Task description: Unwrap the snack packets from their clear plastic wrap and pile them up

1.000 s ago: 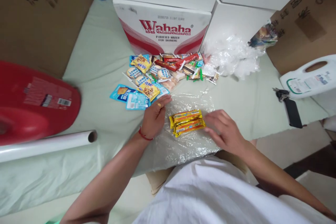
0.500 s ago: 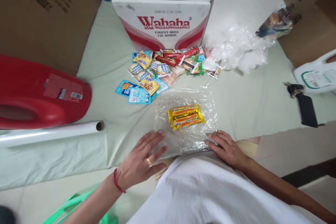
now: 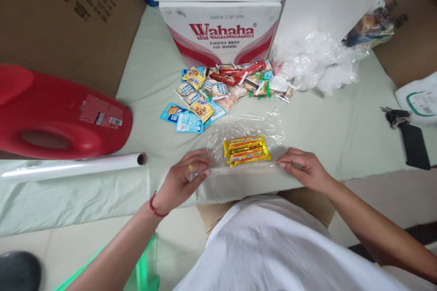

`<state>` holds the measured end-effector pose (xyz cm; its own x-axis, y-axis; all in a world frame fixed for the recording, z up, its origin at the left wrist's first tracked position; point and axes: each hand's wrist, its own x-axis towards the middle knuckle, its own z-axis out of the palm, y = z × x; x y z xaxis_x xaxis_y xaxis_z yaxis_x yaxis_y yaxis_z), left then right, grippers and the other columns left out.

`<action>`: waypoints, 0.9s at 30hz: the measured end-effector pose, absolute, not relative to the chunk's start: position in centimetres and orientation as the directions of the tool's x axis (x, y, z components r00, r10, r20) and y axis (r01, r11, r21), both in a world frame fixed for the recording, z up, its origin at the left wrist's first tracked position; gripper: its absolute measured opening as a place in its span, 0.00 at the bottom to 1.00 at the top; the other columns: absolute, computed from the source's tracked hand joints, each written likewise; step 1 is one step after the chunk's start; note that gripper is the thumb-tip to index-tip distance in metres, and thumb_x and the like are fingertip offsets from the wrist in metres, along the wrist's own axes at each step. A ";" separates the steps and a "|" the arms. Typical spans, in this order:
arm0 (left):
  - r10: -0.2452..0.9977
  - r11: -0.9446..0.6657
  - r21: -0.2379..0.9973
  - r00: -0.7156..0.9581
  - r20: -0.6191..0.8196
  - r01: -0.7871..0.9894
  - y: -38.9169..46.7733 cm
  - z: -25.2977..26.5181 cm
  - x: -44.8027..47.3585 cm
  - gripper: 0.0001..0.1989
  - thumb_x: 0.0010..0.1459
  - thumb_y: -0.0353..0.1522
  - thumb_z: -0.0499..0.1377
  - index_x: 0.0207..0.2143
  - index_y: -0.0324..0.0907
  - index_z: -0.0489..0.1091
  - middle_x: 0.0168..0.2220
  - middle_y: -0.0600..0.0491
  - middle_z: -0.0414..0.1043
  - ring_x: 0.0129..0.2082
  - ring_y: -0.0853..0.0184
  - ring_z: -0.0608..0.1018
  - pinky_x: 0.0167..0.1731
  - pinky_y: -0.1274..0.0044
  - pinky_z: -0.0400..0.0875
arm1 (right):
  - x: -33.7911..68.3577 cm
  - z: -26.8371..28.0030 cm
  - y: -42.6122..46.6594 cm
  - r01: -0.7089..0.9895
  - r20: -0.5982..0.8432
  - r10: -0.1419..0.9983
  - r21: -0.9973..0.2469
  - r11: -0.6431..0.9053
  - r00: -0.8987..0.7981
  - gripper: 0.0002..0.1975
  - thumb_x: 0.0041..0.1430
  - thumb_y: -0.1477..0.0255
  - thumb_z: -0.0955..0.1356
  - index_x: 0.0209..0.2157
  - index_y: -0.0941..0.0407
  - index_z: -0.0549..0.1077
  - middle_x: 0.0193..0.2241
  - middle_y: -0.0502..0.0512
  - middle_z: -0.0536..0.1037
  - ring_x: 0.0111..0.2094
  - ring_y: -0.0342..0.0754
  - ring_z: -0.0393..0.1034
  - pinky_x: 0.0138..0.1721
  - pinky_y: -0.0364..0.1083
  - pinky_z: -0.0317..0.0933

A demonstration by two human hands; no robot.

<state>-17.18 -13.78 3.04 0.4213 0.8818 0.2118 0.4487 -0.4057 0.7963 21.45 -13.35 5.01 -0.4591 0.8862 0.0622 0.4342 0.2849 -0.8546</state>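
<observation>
A clear plastic sheet (image 3: 259,126) lies on the cloth-covered table, with several yellow-wrapped snack bars (image 3: 246,150) side by side on it. My left hand (image 3: 187,175), with a ring and a red wrist string, pinches the sheet's near edge left of the bars. Opposite it, my right hand (image 3: 303,168) pinches the same edge right of the bars. Between the hands the near edge is lifted and drawn up close to the bars.
Behind lies a pile of packaged snacks (image 3: 218,88) against a Wahaha carton (image 3: 221,32). Crumpled clear plastic (image 3: 314,61) sits at the back right. To the left are a red jug (image 3: 68,118) and a white roll (image 3: 75,167); to the right, a black phone (image 3: 414,145) with keys and a white bottle (image 3: 419,100).
Both hands have gone from lying flat on the plastic to pinching its near edge. They have moved forward, bringing that edge up toward the bars. The view has shifted slightly.
</observation>
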 end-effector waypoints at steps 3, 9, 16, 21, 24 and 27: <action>0.924 -0.308 0.845 0.350 0.156 0.436 -10.3 3.0 -16.9 0.06 0.64 0.35 0.62 0.34 0.45 0.76 0.39 0.50 0.81 0.52 0.58 0.80 0.55 0.64 0.74 | 21.5 5.2 -11.5 0.472 -0.071 0.931 -0.874 0.114 -0.357 0.13 0.68 0.60 0.69 0.39 0.54 0.82 0.29 0.52 0.78 0.28 0.44 0.66 0.31 0.44 0.61; 0.972 -0.148 0.781 0.234 0.003 0.606 -6.5 1.6 -15.9 0.12 0.61 0.43 0.60 0.32 0.44 0.75 0.36 0.49 0.78 0.40 0.59 0.79 0.45 0.65 0.74 | 21.5 4.6 -8.7 0.462 -0.211 0.949 -0.883 -0.083 -0.234 0.21 0.62 0.51 0.70 0.36 0.56 0.81 0.28 0.52 0.76 0.29 0.45 0.63 0.31 0.44 0.57; 0.925 -0.163 0.504 -0.047 0.378 0.848 -9.2 3.5 -15.3 0.11 0.59 0.36 0.62 0.43 0.41 0.75 0.50 0.40 0.74 0.53 0.50 0.76 0.53 0.56 0.72 | 21.7 2.8 -8.2 0.562 -0.311 0.931 -0.813 -0.156 -0.191 0.23 0.63 0.50 0.68 0.35 0.56 0.79 0.25 0.50 0.72 0.26 0.44 0.58 0.29 0.44 0.53; 0.642 -0.563 0.257 0.219 0.735 0.786 -15.2 6.4 -11.2 0.16 0.54 0.24 0.66 0.44 0.48 0.75 0.47 0.49 0.78 0.53 0.56 0.78 0.52 0.64 0.71 | 21.5 2.7 -8.4 0.592 -0.307 0.931 -0.794 -0.137 -0.196 0.23 0.64 0.49 0.67 0.33 0.56 0.78 0.24 0.49 0.69 0.26 0.44 0.57 0.28 0.44 0.53; 0.643 -0.716 0.266 0.461 0.611 0.646 -16.6 5.3 -8.1 0.19 0.59 0.22 0.63 0.49 0.50 0.76 0.49 0.54 0.82 0.54 0.61 0.79 0.52 0.69 0.69 | 21.3 3.0 -8.2 0.605 -0.303 0.930 -0.787 -0.120 -0.209 0.24 0.64 0.49 0.67 0.32 0.56 0.77 0.24 0.49 0.69 0.26 0.44 0.57 0.28 0.44 0.53; 0.753 -0.630 0.325 0.453 0.477 0.705 -15.4 3.1 -6.4 0.21 0.64 0.22 0.58 0.55 0.49 0.74 0.55 0.52 0.81 0.59 0.60 0.78 0.57 0.66 0.63 | 21.4 3.1 -7.8 0.632 -0.297 0.929 -0.769 -0.097 -0.219 0.24 0.64 0.49 0.66 0.31 0.56 0.76 0.24 0.50 0.70 0.26 0.44 0.58 0.28 0.44 0.54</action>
<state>-6.40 -15.40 3.15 0.4532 0.7529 0.4773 0.7048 -0.6304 0.3253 21.43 -7.81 3.14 -0.2192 0.9295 -0.2967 0.6317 -0.0966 -0.7692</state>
